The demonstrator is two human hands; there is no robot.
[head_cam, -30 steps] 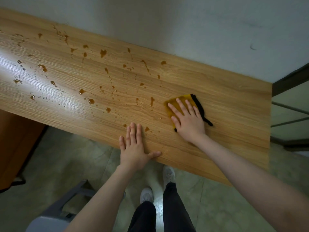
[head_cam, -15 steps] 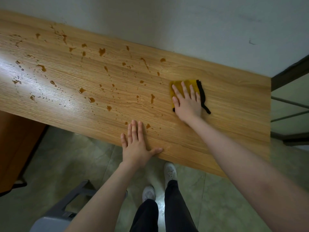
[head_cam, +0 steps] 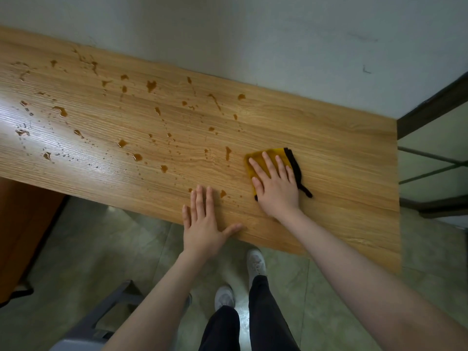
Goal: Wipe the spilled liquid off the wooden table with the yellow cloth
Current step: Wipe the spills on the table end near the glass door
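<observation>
A long wooden table (head_cam: 342, 153) runs along the wall. Brown liquid lies on it in several drops and small puddles (head_cam: 136, 156), spread from the far left to about the middle. My right hand (head_cam: 276, 184) presses flat on the yellow cloth (head_cam: 255, 158), which has a black edge and loop on its right side; most of the cloth is under my palm. One drop sits just left of the cloth. My left hand (head_cam: 203, 222) rests flat, fingers spread, on the near edge of the table, holding nothing.
A pale wall (head_cam: 253, 41) borders the table's far edge. A dark-framed glass panel (head_cam: 430, 158) stands past the right end. Below are a grey stool or chair (head_cam: 106, 317), a brown cabinet (head_cam: 20, 224) at left, and my legs and white shoes.
My right hand pushed the cloth away toward the wall, then pulled it back toward the near edge. My left hand stayed in place on the table edge.
</observation>
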